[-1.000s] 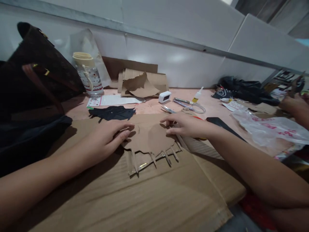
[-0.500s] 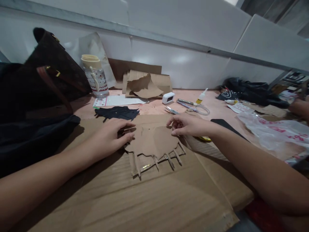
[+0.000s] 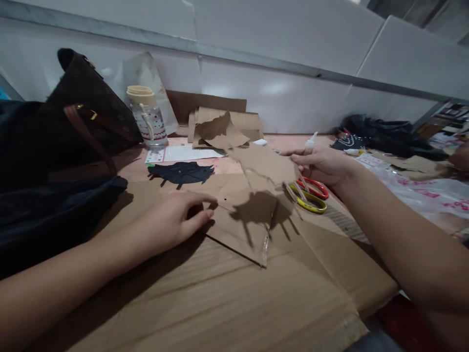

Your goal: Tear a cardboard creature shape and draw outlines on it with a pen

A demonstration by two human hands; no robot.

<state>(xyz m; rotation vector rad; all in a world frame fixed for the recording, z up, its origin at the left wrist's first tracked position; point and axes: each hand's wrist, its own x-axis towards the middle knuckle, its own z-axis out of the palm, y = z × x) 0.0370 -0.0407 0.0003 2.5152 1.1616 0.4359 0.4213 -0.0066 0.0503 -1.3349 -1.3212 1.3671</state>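
Note:
My right hand [image 3: 318,164] is closed on a thin brown cardboard cutout [image 3: 269,164] with narrow leg-like strips, held raised above the work surface. Its shadow falls on a flat cardboard piece [image 3: 242,234] below, which has shiny tape along one edge. At the left corner of that piece, my left hand [image 3: 186,215] grips it between thumb and fingers. Under the cutout and beside my right hand lie scissors with one red and one yellow handle [image 3: 309,198]; their blades are hidden. A black cutout of similar shape [image 3: 181,173] lies beyond my left hand.
A large cardboard sheet [image 3: 183,303] covers the near table. Behind stand a dark bag [image 3: 91,112], a clear bottle [image 3: 148,117] and folded cardboard [image 3: 227,129]. A printed paper strip [image 3: 194,152] lies before them. At right are a plastic bag [image 3: 421,188] and dark cloth [image 3: 381,137].
My right hand has lifted the cutout off the flat cardboard piece, moving it up and away. The flat piece has turned under my left hand, and the scissors' handles now show.

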